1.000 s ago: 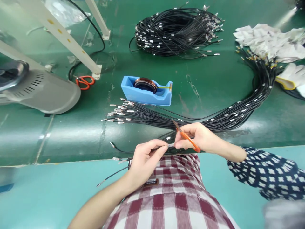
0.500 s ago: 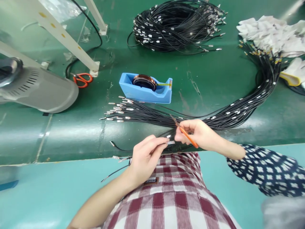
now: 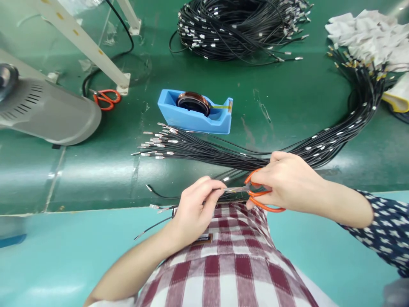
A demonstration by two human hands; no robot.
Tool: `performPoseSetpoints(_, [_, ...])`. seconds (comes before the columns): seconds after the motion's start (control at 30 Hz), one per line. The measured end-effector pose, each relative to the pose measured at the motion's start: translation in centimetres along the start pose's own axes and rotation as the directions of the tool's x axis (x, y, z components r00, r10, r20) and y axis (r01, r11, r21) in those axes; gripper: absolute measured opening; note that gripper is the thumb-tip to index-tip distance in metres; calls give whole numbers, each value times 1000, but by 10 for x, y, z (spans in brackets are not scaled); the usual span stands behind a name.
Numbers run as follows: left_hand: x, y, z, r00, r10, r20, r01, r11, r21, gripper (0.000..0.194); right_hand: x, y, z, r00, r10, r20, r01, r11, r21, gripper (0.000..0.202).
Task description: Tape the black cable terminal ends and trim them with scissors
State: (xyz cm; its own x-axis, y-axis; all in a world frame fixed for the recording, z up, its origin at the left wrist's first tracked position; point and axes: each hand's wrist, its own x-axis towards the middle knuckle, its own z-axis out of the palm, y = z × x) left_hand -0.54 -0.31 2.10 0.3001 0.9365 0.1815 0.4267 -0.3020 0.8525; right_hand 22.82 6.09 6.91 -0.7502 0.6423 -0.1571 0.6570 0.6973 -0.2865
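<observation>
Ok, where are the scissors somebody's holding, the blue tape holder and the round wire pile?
Held scissors (image 3: 247, 188), head view: where blades meet handles.
Blue tape holder (image 3: 193, 121), head view: front side.
Round wire pile (image 3: 223, 44), head view: near side.

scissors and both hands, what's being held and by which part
The right hand holds the scissors by the orange handles; the left hand pinches something small near the blades, too hidden to name.
</observation>
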Motion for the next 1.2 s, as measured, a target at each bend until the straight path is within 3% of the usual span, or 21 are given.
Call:
performPoseSetpoints(0.43, [-2,-1,2,1000,28,10,-28,999,-31,16,4,-4,-6,995,31,95,-31,1000,-2,36])
performPoseSetpoints(0.57, [-3,-3,3,999,41,-5,-41,998,-57,17,6,0,-2,969,69,236,-112,978,177,35])
performPoseSetpoints(0.73, [-2,-2,1,1000,2,-3,-2,997,-83,16,9,5,7,921,43,387,-219,878,425,49])
performPoseSetpoints(0.83, [-1,1,0,999,-34,19,36,995,-96,15,7,7,10,942,18,335,-172,884,435,49])
performPoseSetpoints(0.97, [-2,1,1,997,-63,45,68,991,-112,15,4,6,7,985,-8,170,-39,962,272,37])
performPoseSetpoints(1.07, [-3,0,2,995,-80,60,87,989,-116,15,3,4,2,996,-41,85,28,987,157,37])
performPoseSetpoints(1.2, [-4,0,2,994,-93,53,99,988,-116,15,4,2,0,995,-86,55,82,994,73,41])
